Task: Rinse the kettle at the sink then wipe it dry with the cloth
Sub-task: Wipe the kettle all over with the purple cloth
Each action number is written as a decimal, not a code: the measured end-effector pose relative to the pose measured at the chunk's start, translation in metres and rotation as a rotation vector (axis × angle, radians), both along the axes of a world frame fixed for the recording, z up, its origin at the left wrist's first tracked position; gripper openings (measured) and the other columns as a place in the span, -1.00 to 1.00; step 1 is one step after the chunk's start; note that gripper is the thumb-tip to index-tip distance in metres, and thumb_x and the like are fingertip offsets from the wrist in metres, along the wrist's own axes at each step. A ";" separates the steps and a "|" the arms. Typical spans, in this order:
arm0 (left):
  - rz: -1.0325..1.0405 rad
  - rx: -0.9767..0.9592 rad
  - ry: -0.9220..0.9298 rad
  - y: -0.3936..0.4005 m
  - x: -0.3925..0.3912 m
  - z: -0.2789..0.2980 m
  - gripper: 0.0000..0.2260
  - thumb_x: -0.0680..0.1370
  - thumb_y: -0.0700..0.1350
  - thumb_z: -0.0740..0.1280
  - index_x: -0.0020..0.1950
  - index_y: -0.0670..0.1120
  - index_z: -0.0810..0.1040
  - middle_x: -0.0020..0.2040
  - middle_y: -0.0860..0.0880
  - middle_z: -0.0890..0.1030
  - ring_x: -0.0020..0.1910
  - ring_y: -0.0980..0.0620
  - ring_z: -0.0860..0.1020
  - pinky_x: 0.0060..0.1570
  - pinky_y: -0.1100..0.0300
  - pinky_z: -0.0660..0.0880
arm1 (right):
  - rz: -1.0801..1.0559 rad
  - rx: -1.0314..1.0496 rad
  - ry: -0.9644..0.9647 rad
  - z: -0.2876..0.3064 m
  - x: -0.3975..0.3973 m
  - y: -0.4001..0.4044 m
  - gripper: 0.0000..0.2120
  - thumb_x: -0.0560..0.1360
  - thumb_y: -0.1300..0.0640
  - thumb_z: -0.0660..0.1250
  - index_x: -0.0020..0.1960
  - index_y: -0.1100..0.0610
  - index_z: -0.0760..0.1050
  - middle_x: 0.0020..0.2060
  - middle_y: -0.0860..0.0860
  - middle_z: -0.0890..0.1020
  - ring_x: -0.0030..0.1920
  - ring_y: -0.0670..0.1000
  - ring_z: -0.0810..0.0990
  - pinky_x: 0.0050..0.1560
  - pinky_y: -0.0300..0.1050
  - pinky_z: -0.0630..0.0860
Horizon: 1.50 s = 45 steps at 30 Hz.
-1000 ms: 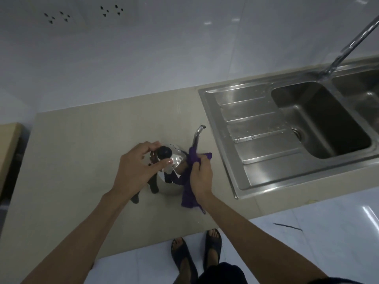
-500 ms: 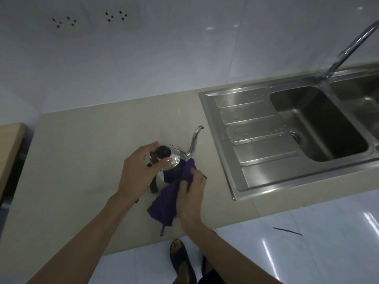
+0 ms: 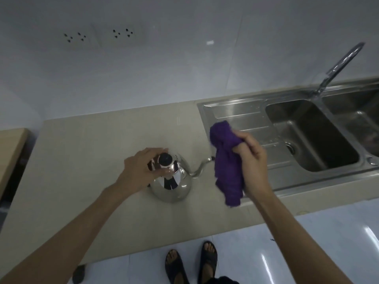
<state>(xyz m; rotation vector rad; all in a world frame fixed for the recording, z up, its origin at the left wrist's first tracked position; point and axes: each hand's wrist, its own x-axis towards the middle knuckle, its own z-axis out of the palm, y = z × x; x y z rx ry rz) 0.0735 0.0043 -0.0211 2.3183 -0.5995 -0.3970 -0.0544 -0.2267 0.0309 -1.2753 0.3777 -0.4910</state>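
Far left: edge of a wooden board or side surface (image 3: 10,152), clear of the work. On the wall above, 2 socket plates (image 3: 98,35).

Beige countertop (image 3: 82,160): the stainless gooseneck kettle (image 3: 172,185) stands upright on it, near the front edge, to the left of the sink. Black lid knob (image 3: 165,158) on top; thin curved spout (image 3: 202,168) points right, toward the drainboard.

Left hand (image 3: 143,169): curled over the lid and the top of the kettle, thumb and fingers on either side of the knob, steadying the body. The handle is mostly hidden under the hand.

Right hand (image 3: 253,160): closed around a bunched purple cloth (image 3: 227,160), which hangs from the fist. The cloth sits just beside the spout tip; whether it touches the tip cannot be told. It is off the kettle body.

Right: stainless sink (image 3: 246,115) with ribbed drainboard, droplets on it, 2 basins; faucet (image 3: 338,66) arches over the divider. No running water is visible.

Judgement: the kettle is out of the sink, so rinsing looks finished; the step in hand is wiping dry, mid-way, with the cloth lifted clear between strokes.

Next move likely calls for bringing the cloth back onto the spout or the right flank, while the left hand holds or turns the kettle to expose unwiped faces. The area under the left hand and the base remain to be covered.
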 end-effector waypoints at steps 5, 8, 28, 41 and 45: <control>-0.350 0.258 0.090 -0.005 0.033 0.010 -0.40 0.25 0.36 0.31 0.27 0.58 0.23 0.47 0.20 0.33 0.45 0.05 0.22 0.46 -0.17 0.12 | 0.076 -0.308 0.110 -0.021 0.033 -0.017 -0.62 0.49 0.40 0.20 0.10 0.02 0.60 0.05 0.00 0.64 -0.08 -0.07 0.61 -0.16 -0.24 0.54; -0.153 0.051 0.058 -0.013 0.021 0.005 -0.39 0.31 0.30 0.43 0.34 0.34 0.40 0.41 0.13 0.39 0.42 0.05 0.30 0.46 0.04 0.20 | 0.316 -0.470 0.219 -0.055 0.042 0.005 -0.59 0.50 0.35 0.23 0.19 -0.07 0.54 0.10 -0.03 0.59 -0.02 -0.02 0.61 -0.09 -0.20 0.60; 0.096 -0.014 -0.008 -0.022 -0.006 0.001 -0.65 0.40 0.01 0.50 0.15 -0.04 0.63 0.10 0.08 0.58 0.08 0.23 0.45 0.08 0.44 0.31 | 0.172 -0.490 0.423 -0.139 0.014 0.041 -0.58 0.57 0.28 0.08 0.40 0.06 0.29 0.21 0.07 0.49 0.11 0.04 0.53 0.19 0.11 0.53; 0.112 -0.036 0.013 -0.022 -0.012 -0.001 -0.65 0.43 0.01 0.47 0.19 -0.04 0.62 0.11 0.11 0.55 -0.01 0.43 0.43 -0.03 0.53 0.28 | 0.185 -1.266 0.006 -0.195 -0.048 0.057 -0.53 0.43 0.23 0.33 0.31 0.09 0.33 0.29 0.03 0.35 0.15 0.14 0.37 0.12 -0.07 0.51; 0.109 -0.030 0.022 -0.022 -0.013 0.000 -0.65 0.43 0.02 0.47 0.19 -0.03 0.61 0.12 0.11 0.55 0.00 0.42 0.45 -0.03 0.53 0.28 | 0.207 -1.283 0.088 -0.204 -0.051 0.051 -0.52 0.35 0.24 0.40 0.23 0.11 0.36 0.22 0.05 0.36 0.10 0.12 0.36 -0.02 -0.04 0.60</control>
